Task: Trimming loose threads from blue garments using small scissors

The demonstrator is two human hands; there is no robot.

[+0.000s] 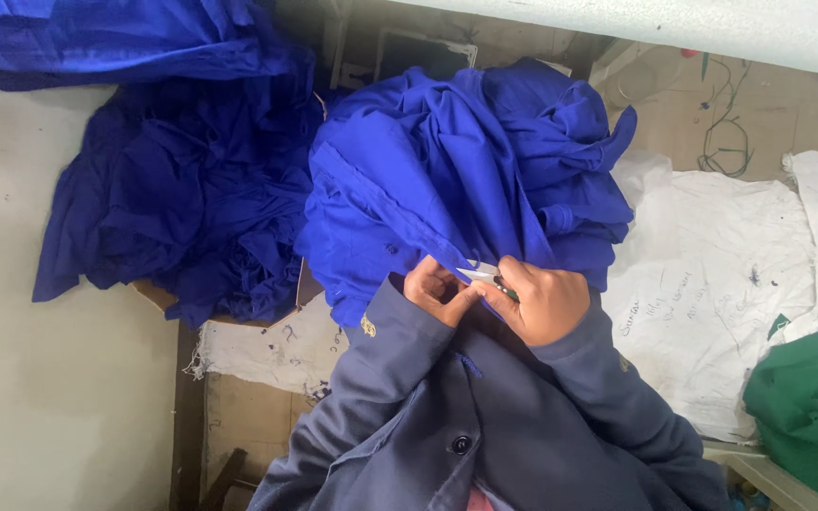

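Note:
A crumpled royal-blue garment [466,161] lies bunched in front of me, its buttoned edge running down toward my hands. My left hand [435,289] pinches that edge of the cloth. My right hand [542,301] grips small silver thread snips [478,275], whose blades point left at the seam beside my left fingers. Both of my arms wear dark navy sleeves [400,360].
A big heap of the same blue cloth [191,189] fills the left and top left. White fabric with scribbled marks [712,284] covers the surface at right, with a green cloth [811,407] at the lower right. A pale table edge [712,28] runs along the top.

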